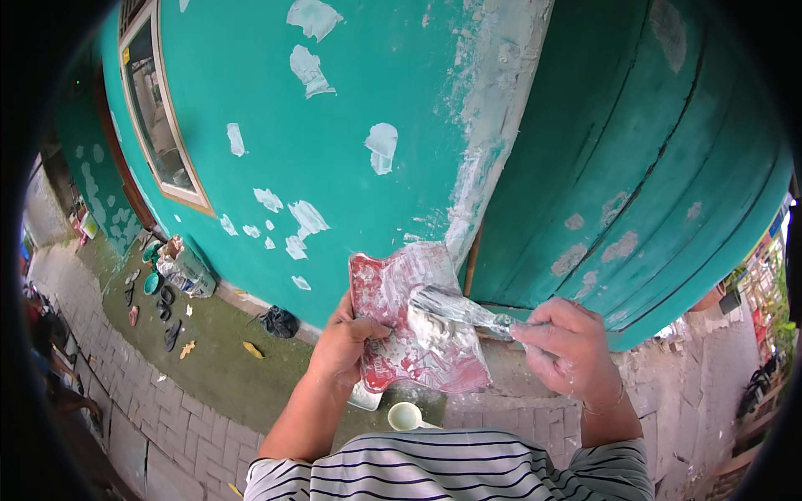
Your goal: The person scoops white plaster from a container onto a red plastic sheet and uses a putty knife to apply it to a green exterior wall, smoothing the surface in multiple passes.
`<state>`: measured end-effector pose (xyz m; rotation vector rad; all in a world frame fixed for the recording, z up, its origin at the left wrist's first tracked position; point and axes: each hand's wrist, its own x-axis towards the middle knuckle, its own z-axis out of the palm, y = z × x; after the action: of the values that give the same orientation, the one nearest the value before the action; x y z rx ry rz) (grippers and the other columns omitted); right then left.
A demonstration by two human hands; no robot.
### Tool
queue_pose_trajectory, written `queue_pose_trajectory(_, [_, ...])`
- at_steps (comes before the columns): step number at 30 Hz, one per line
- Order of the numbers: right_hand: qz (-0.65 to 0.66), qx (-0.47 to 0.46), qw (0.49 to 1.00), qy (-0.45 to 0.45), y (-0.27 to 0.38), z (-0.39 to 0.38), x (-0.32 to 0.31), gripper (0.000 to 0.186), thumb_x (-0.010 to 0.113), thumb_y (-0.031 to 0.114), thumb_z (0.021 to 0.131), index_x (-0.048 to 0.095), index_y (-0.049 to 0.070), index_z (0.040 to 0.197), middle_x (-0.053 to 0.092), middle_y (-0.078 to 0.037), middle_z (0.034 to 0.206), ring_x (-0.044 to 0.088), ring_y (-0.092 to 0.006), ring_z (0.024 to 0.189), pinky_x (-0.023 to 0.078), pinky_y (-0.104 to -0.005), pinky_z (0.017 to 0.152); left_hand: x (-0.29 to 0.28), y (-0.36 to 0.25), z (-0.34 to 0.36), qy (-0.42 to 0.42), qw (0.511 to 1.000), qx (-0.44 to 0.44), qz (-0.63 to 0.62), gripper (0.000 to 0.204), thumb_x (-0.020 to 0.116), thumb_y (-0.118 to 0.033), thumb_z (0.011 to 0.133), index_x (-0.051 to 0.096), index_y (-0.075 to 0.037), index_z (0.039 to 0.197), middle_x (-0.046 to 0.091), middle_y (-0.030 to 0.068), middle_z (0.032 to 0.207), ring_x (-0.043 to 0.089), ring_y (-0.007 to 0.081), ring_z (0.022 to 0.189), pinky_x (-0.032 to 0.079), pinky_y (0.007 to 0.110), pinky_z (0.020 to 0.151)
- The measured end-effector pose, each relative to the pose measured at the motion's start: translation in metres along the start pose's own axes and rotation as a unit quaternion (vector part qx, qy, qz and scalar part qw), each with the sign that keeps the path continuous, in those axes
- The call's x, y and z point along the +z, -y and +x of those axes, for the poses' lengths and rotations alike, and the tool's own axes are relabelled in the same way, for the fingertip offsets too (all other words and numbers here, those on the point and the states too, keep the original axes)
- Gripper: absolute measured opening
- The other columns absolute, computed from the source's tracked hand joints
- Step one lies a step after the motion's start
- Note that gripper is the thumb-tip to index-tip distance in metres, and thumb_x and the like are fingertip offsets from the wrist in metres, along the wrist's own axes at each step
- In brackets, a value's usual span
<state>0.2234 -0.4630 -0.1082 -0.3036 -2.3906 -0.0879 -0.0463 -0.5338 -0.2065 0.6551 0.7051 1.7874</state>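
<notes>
White paste [436, 336] on a red board [364, 280]

The paste is heaped on the red board, which is held up in front of the green wall [317, 179]. The board is gripped at its left edge by the left hand [344, 344], with the thumb on top. A scraper [468, 311] is gripped by the right hand [572, 346], and its blade is rested against the paste. The wall is dotted with white patches [382, 149], and a window [159, 108] is set in it at the upper left. On the ground, a pale round cup [405, 416] is seen below the board. Farther left, a black bag [278, 322], a sack [185, 269] and dark sandals [172, 336] are seen.
</notes>
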Motion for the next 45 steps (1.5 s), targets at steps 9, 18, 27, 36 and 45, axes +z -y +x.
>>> queue_pose_trajectory(9, [-0.044,-0.002,0.999,-0.028,-0.003,-0.052,-0.058,0.032,0.069,-0.002,0.058,0.072,0.011,0.088,0.058,-0.006,0.078,0.057,-0.0223,0.063,0.043,-0.031,0.053,0.037,0.034,-0.025,0.006,1.0,0.0,-0.016,0.077,0.046,0.015,0.065,0.035,0.002,0.141,0.06,0.0197,0.119,0.068,0.0287,0.098,0.06,0.041,0.082])
queue_pose_trajectory(18, [-0.035,0.007,0.999,-0.037,-0.009,-0.087,-0.091,0.032,0.069,-0.003,0.058,0.073,0.011,0.087,0.058,-0.006,0.079,0.057,-0.0227,0.063,0.043,-0.0313,0.053,0.063,0.055,-0.038,-0.029,0.999,0.013,-0.005,0.078,0.044,0.016,0.067,0.035,-0.001,0.143,0.059,0.015,0.123,0.066,0.0251,0.101,0.058,0.037,0.082])
queue_pose_trajectory(27, [-0.044,-0.047,0.997,-0.044,-0.013,-0.102,-0.093,0.033,0.07,-0.003,0.057,0.072,0.009,0.088,0.057,-0.007,0.078,0.057,-0.022,0.062,0.044,-0.0304,0.053,0.078,0.076,-0.051,-0.033,0.998,0.054,-0.011,0.077,0.044,0.016,0.066,0.036,0.001,0.141,0.059,0.0174,0.123,0.066,0.0272,0.102,0.058,0.039,0.086])
queue_pose_trajectory(36, [-0.026,-0.065,0.997,-0.038,-0.015,-0.097,-0.078,0.035,0.071,-0.004,0.057,0.071,0.008,0.09,0.057,-0.007,0.08,0.057,-0.0225,0.064,0.045,-0.031,0.054,0.075,0.088,-0.057,-0.046,0.998,0.046,0.009,0.077,0.044,0.016,0.066,0.038,0.0,0.141,0.061,0.0148,0.12,0.066,0.0247,0.101,0.057,0.036,0.083])
queue_pose_trajectory(45, [-0.048,-0.052,0.997,-0.03,0.002,-0.099,-0.074,0.035,0.071,-0.002,0.058,0.07,0.009,0.091,0.057,-0.006,0.083,0.057,-0.0235,0.066,0.046,-0.0325,0.055,0.055,0.08,-0.061,-0.041,0.998,0.038,0.001,0.079,0.045,0.016,0.066,0.037,-0.001,0.142,0.062,0.0141,0.12,0.066,0.0239,0.1,0.058,0.035,0.081])
